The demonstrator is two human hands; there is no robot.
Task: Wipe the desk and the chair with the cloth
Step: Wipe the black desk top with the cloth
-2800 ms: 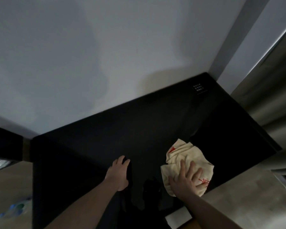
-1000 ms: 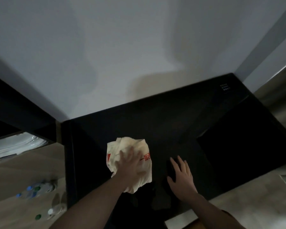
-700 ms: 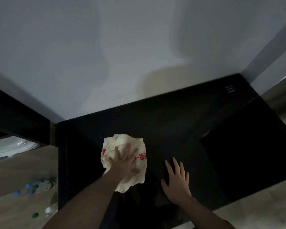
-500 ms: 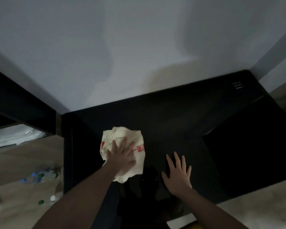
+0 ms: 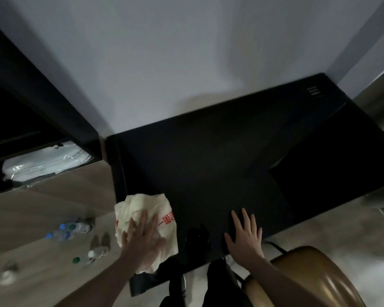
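Pressing red-lettered cloth under left hand.

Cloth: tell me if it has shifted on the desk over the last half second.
Yes. The cloth, under the left hand, has slid toward the desk's left front corner and now reaches its left edge.

A black desk stands against the wall. A crumpled cream cloth lies at its near left corner. Plastic bottles lie scattered on the wooden floor beside it.
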